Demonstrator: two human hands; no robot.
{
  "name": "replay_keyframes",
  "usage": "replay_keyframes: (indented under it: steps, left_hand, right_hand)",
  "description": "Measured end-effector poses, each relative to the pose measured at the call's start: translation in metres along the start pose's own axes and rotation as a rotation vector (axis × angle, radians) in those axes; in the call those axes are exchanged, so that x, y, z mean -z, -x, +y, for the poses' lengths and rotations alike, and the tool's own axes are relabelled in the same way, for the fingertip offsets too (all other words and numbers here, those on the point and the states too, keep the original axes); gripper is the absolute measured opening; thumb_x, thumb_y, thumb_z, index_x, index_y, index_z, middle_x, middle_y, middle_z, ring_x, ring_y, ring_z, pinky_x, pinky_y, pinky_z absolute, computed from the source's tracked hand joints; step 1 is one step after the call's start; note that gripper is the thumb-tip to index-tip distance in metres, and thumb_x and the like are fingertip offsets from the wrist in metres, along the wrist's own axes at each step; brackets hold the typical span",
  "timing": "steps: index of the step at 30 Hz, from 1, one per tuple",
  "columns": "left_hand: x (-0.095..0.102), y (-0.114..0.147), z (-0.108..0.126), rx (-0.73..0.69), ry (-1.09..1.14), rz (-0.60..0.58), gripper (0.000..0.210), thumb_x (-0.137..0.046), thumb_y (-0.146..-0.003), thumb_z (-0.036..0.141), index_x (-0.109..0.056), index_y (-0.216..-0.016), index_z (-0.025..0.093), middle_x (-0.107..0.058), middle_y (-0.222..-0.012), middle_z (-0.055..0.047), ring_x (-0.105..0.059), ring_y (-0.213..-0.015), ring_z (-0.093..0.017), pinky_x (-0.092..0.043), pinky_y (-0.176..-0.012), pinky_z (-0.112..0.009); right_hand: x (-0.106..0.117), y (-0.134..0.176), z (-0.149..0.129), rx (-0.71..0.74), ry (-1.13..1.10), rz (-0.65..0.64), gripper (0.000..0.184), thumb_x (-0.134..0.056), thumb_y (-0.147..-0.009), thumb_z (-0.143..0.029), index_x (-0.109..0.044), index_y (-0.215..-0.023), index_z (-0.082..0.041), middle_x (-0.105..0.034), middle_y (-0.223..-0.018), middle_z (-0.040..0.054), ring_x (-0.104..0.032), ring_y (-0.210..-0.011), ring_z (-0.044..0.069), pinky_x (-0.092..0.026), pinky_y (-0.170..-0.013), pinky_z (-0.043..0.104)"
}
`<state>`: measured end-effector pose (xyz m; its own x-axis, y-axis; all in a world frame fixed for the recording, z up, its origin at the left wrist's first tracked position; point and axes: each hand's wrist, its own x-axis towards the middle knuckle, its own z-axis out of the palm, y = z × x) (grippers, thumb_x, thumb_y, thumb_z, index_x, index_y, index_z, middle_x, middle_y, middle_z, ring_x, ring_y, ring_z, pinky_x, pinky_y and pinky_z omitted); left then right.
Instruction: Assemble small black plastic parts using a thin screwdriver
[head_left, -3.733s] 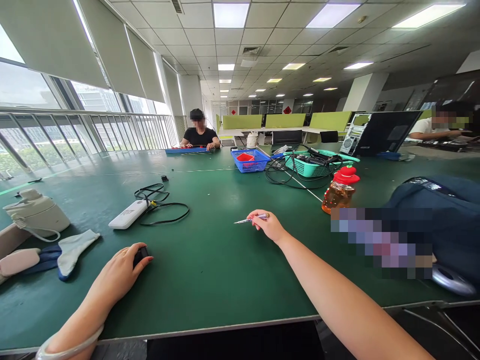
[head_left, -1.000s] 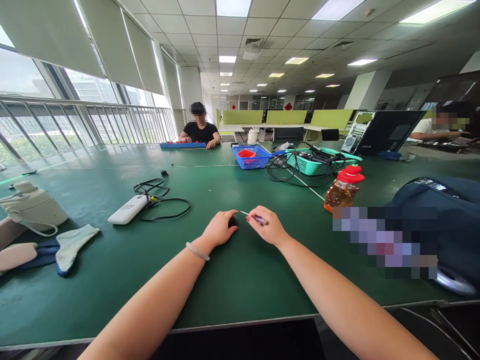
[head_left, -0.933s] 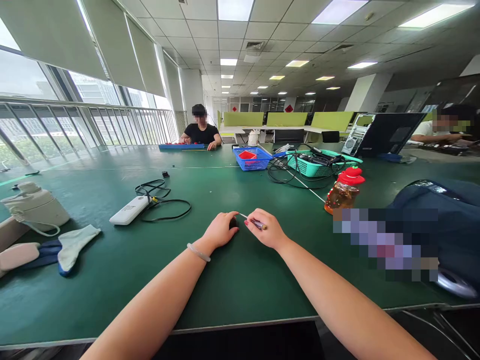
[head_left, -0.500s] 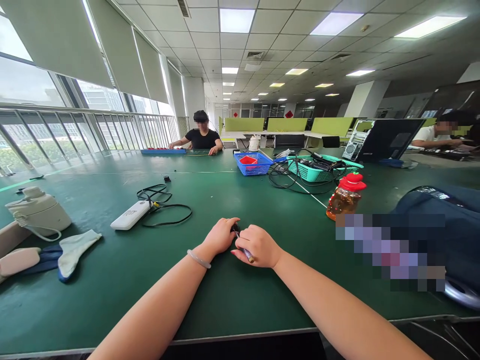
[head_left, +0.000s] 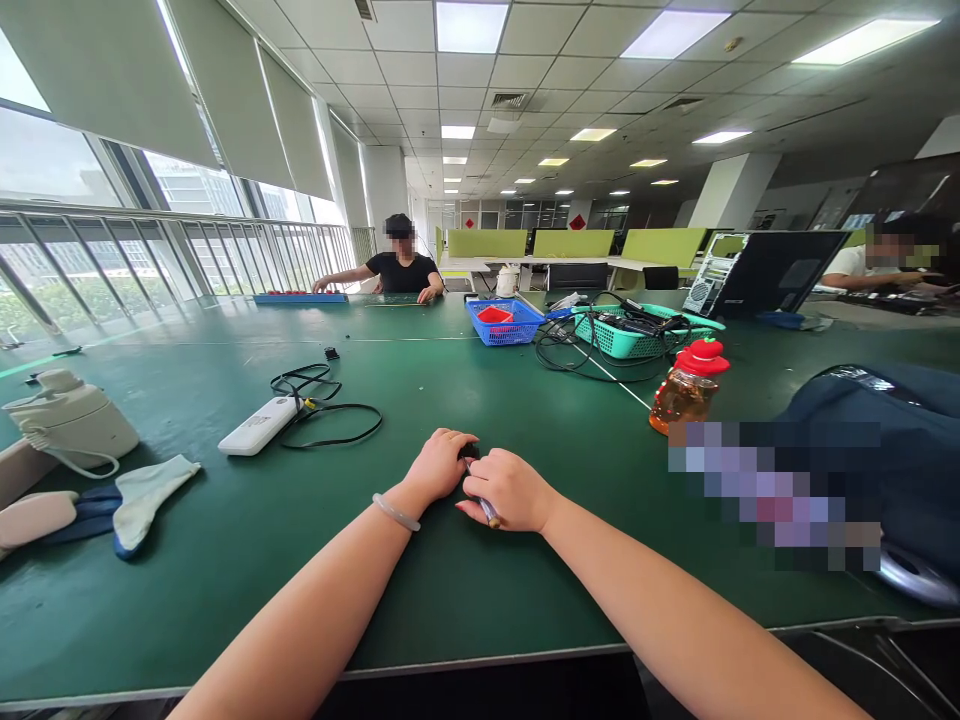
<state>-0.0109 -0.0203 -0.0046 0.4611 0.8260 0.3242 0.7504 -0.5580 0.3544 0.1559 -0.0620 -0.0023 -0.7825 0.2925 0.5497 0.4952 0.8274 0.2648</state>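
My left hand point(head_left: 441, 462), with a pale bangle on its wrist, is closed around a small black object point(head_left: 469, 451) low over the green table point(head_left: 420, 600). Fingers cover most of that object, so its kind cannot be made out. My right hand point(head_left: 511, 490) is closed on a slim screwdriver-like tool point(head_left: 487, 510), its brownish butt end toward me. The tool's thin metal front points at the black object; whether the tip touches it is hidden. Both hands are close together.
Left lie a white power bank point(head_left: 259, 427) with a black cable point(head_left: 349, 440), a cloth point(head_left: 154, 490) and a cream bottle point(head_left: 71, 420). Right stand a red-capped bottle point(head_left: 686, 390), blue basket point(head_left: 504, 328), green basket point(head_left: 622, 340) and dark bag point(head_left: 885, 440). A person point(head_left: 405, 270) sits opposite.
The person across the table has shifted a long blue tray to the left. My hands keep nearly the same pose and grip; the whole view has moved slightly.
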Motion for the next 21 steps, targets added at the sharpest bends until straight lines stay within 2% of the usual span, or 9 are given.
replay_keyframes:
  steps: [8,21]
  left_hand:
    - [0.0030,0.0002,0.0035,0.010,0.017,-0.006,0.036,-0.052,-0.082,0.012,-0.067,-0.114,0.018,-0.071,-0.115,-0.007,-0.061,-0.109,-0.023,-0.047,-0.100,-0.037]
    - [0.0017,0.0013,0.0021,0.019,0.020,0.001,0.036,-0.054,-0.081,0.012,-0.066,-0.114,0.017,-0.070,-0.117,-0.008,-0.060,-0.110,-0.023,-0.046,-0.102,-0.039]
  right_hand:
    - [0.0016,-0.0023,-0.0015,-0.018,-0.006,-0.093,0.024,-0.055,-0.089,-0.034,-0.062,-0.073,-0.017,-0.064,-0.075,0.0046,-0.055,-0.069,0.016,-0.032,-0.064,0.031]
    - [0.0011,-0.0027,-0.0051,-0.058,0.009,-0.034,0.023,-0.053,-0.089,-0.029,-0.061,-0.070,-0.018,-0.064,-0.073,0.0038,-0.053,-0.066,0.016,-0.030,-0.064,0.031]
